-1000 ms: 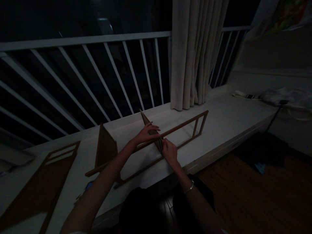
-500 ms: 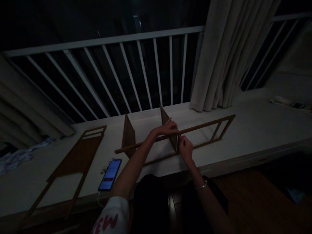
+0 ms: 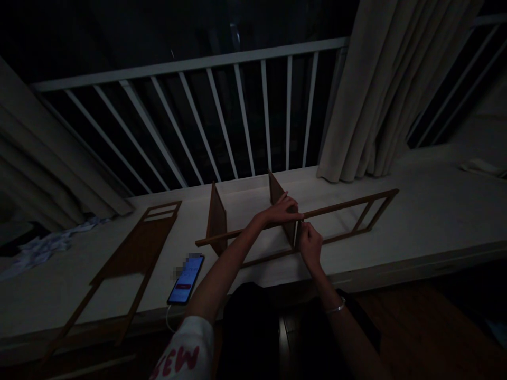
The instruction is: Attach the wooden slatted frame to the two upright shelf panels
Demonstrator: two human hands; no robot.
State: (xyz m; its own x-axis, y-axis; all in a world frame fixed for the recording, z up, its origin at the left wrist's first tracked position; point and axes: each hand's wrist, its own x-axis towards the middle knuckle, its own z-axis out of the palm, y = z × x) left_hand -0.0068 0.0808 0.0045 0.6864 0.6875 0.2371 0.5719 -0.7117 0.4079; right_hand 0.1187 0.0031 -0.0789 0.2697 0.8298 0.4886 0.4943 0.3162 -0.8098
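- Swung right in the view since a second ago, hands and frame together; phone (image 3: 186,272) now in sight at the near left; same hold at the joint as before.
- Broad pale tabletop (image 3: 428,221) below a white railing (image 3: 190,63) and a curtain (image 3: 376,89).
- Across it, a long wooden frame (image 3: 348,203) standing on edge, long axis left to right, right end farther off.
- To the left, a flat panel (image 3: 134,253), lying well apart from both hands.
- Across the frame, two upright boards, long axes running away toward the railing: left panel (image 3: 217,219) untouched, middle panel (image 3: 277,192) between the hands.
- Left hand (image 3: 283,208) draped over the middle panel's top where it meets the upper rail, fingers curled down and clamped on it.
- Right hand (image 3: 311,245) just below and nearer the body, fingers (image 3: 303,228) pinched together at that panel's near edge; around what, too dark to tell.
- Joint straight ahead of the right fingertips, touching or nearly so; right hand the nearer of the two.
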